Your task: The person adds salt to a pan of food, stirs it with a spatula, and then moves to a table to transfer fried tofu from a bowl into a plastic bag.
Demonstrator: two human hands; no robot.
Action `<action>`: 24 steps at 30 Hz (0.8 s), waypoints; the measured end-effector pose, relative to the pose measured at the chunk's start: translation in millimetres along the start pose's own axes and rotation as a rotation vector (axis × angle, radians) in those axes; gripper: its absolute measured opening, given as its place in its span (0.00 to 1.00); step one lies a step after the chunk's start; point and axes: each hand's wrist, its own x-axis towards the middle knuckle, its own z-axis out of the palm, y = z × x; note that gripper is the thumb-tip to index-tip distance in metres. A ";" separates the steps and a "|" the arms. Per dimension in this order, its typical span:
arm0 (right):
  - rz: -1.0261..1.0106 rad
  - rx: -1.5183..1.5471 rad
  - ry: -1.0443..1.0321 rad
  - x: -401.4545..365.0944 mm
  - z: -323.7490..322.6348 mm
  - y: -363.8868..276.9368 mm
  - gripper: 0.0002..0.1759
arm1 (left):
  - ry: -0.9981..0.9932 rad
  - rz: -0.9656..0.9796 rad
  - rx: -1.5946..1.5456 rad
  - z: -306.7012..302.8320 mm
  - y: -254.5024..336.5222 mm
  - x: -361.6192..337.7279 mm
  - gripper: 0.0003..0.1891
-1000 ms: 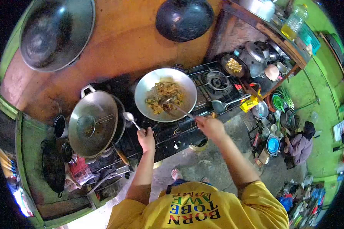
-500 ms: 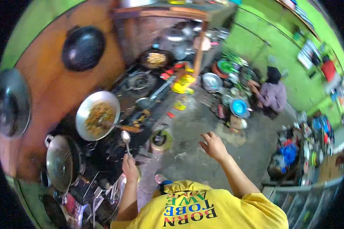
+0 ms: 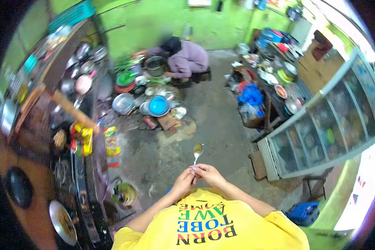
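Observation:
In front of my yellow shirt, a metal spoon points away from me, its bowl up and a little tilted. My left hand and my right hand meet at the handle's lower end, fingers closed around it. The fingertips of both hands touch or nearly touch. Beneath the spoon lies the grey concrete floor. To my left, a wok with cooked food stands on the dark stove counter, well away from both hands.
A person in a purple top crouches by the green wall among pots, greens and a blue basin. A glass-fronted cabinet stands at right, near a table of dishes. A green-rimmed container sits at left.
My view has turned right, away from the stove. The spoon, earlier in my left hand alone, is now in front of me, and my right hand has come in and closed on its handle.

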 end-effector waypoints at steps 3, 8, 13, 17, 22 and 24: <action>-0.045 0.134 0.165 7.7 -43.0 -7.0 0.14 | -0.085 -0.101 0.180 21.7 15.4 52.6 0.13; -0.038 0.347 0.503 43.2 -131.3 -11.0 0.11 | -0.389 -0.071 0.772 26.4 24.8 138.9 0.22; 0.133 0.572 0.763 91.3 -246.7 1.3 0.09 | -0.273 0.106 1.028 -18.3 58.3 264.8 0.19; 0.285 0.577 0.889 131.2 -340.3 21.1 0.08 | -0.066 0.099 1.110 -50.6 124.7 368.5 0.14; 0.126 0.562 1.046 176.9 -444.6 -42.3 0.07 | 0.067 0.156 1.327 -62.6 170.2 492.4 0.29; -0.002 0.527 1.109 192.1 -477.7 -75.4 0.09 | 0.006 0.108 1.307 -35.2 201.9 522.1 0.28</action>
